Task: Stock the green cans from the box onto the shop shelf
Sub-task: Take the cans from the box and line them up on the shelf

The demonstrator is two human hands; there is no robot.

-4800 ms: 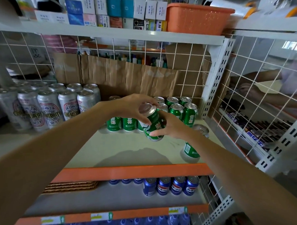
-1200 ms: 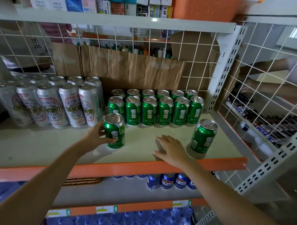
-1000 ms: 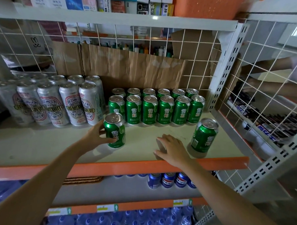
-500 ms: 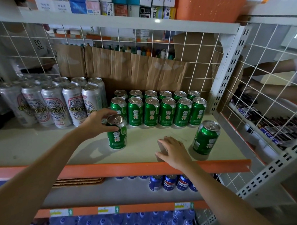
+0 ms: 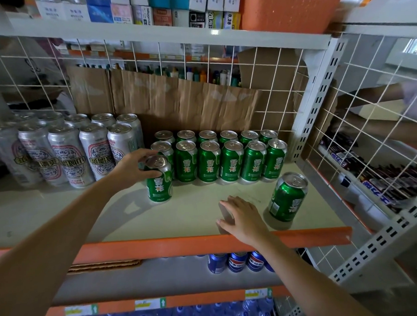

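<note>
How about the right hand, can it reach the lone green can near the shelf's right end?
Probably yes. The right hand lies flat on the shelf just left of the lone green can, with only bare shelf between them and nothing over the can.

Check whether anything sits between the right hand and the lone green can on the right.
Nothing visible does. The right hand rests flat on the shelf, and only bare shelf separates it from the lone can.
</note>
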